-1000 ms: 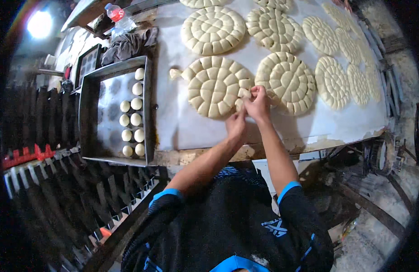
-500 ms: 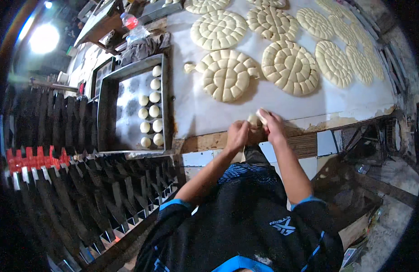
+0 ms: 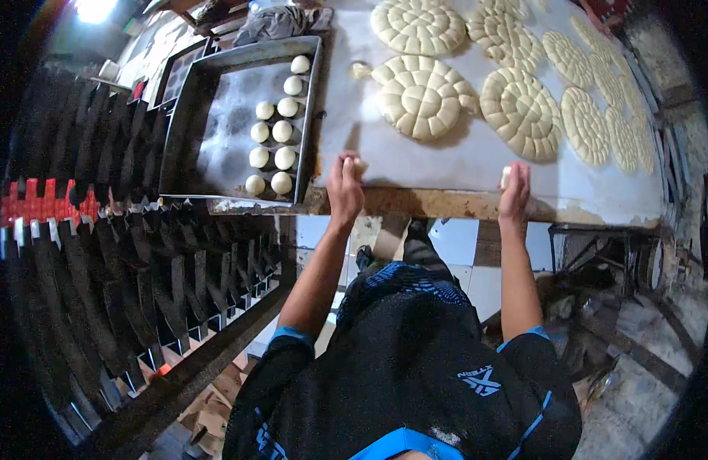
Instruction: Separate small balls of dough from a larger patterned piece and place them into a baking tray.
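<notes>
At tabletop front edge: left hand grips dough piece; right hand grips another. Tray holds nine balls, mostly unfilled; scored rounds largely uncut.

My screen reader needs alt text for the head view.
A person's left hand and right hand each hold a small dough piece at the edge of a worktable, between a baking tray of dough balls and round scored dough discs.
</notes>
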A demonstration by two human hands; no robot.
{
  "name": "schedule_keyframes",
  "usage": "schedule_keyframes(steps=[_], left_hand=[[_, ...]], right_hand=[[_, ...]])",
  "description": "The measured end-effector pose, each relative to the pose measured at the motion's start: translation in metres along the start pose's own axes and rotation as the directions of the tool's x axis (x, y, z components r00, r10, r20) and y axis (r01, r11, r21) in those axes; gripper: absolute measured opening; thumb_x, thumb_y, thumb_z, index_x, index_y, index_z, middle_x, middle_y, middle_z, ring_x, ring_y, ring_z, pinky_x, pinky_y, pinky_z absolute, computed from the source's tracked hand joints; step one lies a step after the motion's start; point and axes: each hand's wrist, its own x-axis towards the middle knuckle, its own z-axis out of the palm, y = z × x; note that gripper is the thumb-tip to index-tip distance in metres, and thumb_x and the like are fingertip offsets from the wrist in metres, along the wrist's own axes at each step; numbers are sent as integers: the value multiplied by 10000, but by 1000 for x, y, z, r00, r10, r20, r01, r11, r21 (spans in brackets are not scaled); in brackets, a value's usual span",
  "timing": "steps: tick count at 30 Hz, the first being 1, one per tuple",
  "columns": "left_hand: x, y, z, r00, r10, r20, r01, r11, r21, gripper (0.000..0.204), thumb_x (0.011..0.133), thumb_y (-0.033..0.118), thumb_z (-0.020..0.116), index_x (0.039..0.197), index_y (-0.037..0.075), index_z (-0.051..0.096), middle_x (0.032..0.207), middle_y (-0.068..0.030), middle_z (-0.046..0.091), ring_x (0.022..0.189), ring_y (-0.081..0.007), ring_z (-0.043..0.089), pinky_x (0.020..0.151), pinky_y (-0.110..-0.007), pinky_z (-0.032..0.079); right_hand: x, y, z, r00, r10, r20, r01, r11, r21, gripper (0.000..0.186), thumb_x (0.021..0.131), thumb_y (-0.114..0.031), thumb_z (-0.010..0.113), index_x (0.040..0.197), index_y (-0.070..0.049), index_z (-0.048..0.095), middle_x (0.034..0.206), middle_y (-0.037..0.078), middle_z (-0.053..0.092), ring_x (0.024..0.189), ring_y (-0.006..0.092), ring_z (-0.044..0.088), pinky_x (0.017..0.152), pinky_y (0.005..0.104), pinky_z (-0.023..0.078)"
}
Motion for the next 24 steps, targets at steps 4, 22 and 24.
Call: schedule_keyframes(steps=[4, 22, 24], left_hand=[[3, -16, -21, 812, 142, 566, -575, 361, 734, 168, 944, 181, 544, 1056, 56, 561, 1042, -173, 533, 1023, -397, 491, 838, -446, 418], [69, -16, -25, 910, 197, 365, -411, 299, 861, 201, 752, 131, 706, 935, 80, 641, 961, -126, 638, 926, -341, 588, 813, -479, 446], [92, -8, 22, 931, 247, 267, -347, 377, 859, 185, 753, 117, 700, 922, 81, 635, 932, -109, 641, 895, -334, 588, 787, -456, 451]], right_hand=[[15, 43, -23, 576, -199, 793, 768, 465, -441, 196, 884, -222, 607, 927, -34, 574, 885, 124, 560, 871, 320, 542, 824, 459, 424], [99, 2, 35, 394, -305, 867, 876, 409, -254, 117, 739, -84, 611, 819, -1, 591, 853, 191, 558, 957, 425, 546, 1009, 531, 414], [81, 6, 73, 431, -305, 850, 855, 439, -276, 138, 744, -121, 616, 816, -4, 599, 857, 186, 578, 938, 398, 563, 1018, 519, 420]])
